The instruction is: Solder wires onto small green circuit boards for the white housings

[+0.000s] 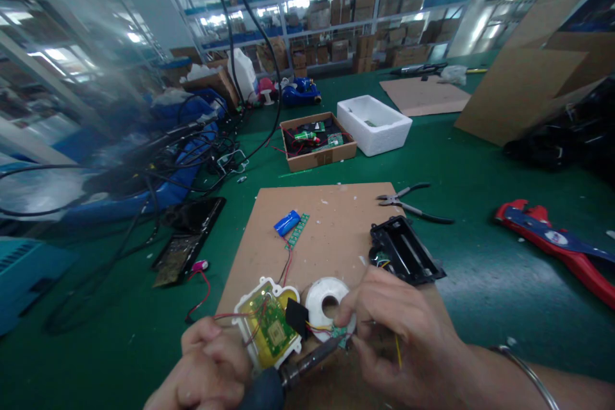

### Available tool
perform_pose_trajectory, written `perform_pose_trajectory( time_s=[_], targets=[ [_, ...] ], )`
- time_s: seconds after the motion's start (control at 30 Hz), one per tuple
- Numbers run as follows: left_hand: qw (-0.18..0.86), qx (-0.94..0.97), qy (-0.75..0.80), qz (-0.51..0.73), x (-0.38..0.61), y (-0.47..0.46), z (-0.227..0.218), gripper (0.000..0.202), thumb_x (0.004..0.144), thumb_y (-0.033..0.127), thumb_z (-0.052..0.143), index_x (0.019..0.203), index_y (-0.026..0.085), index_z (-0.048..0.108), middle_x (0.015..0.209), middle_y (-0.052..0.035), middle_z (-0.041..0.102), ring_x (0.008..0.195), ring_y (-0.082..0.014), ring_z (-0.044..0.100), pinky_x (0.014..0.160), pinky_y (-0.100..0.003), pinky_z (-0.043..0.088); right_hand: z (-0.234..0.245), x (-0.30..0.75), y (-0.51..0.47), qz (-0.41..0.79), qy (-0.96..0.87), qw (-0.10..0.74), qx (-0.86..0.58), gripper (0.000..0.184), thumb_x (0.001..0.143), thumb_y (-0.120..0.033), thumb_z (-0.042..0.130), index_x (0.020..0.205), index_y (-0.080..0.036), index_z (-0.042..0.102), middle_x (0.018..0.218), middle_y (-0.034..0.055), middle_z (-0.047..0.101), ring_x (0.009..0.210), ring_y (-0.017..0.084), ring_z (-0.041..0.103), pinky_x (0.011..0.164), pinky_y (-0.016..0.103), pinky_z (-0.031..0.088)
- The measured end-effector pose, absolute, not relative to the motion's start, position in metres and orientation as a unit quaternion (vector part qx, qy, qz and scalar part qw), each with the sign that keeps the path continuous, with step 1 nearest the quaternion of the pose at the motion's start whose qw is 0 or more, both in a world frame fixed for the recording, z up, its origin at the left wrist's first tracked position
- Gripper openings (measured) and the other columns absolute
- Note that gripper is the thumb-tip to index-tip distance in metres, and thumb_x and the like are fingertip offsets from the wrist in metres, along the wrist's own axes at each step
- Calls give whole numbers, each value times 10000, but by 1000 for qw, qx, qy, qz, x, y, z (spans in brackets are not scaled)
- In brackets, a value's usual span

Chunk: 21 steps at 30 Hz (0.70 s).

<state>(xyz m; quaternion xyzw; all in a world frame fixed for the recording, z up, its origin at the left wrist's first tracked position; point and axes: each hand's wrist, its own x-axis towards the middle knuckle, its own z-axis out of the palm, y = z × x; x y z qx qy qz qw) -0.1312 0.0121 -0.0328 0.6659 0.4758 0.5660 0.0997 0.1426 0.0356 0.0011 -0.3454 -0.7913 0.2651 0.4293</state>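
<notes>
My left hand (206, 375) is closed in a fist on the handle of a soldering iron (288, 375). The iron's tip reaches a tiny green circuit board (339, 334). My right hand (398, 339), a bangle on its wrist, pinches that board, which trails thin coloured wires. Between my hands sits a white housing with a yellow-green circuit board (269, 328) inside it and a black block at its side. A white ring-shaped part (323, 298) lies just behind my right fingers. All of this rests on a brown cardboard mat (331, 218).
On the mat lie a blue battery (287, 222) wired to a green strip board, and a black plastic casing (404, 251). Pliers (413, 203), a red tool (557, 245), a box of parts (317, 141), a foam box (375, 123) and tangled cables (158, 166) surround it.
</notes>
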Motion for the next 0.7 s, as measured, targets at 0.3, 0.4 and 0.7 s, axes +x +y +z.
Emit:
perform_pose_trajectory(
  time_s=[0.3, 0.4, 0.7],
  targets=[
    [91, 690, 452, 558, -119, 28, -18, 477, 723, 671, 457, 499, 250, 481, 250, 66, 297, 185, -114, 321, 225, -275, 327, 2, 142, 35, 260, -793, 424, -353, 171, 635, -45, 501, 686, -204, 465, 655, -3, 594, 629, 138, 563, 559, 270, 465],
    [53, 696, 436, 568, -115, 28, -10, 431, 728, 585, 526, 475, 245, 450, 246, 77, 303, 187, -117, 345, 250, -280, 366, 2, 142, 35, 255, -792, 427, -355, 164, 636, -53, 497, 682, -205, 459, 658, -4, 606, 628, 135, 565, 550, 263, 464],
    [-31, 652, 493, 576, -126, 20, -33, 531, 771, 698, 346, 526, 252, 494, 269, 86, 238, 171, -99, 330, 347, -335, 425, 1, 142, 36, 253, -791, 433, -351, 183, 629, -31, 493, 669, -200, 434, 674, 1, 627, 623, 123, 552, 549, 245, 437]
  ],
)
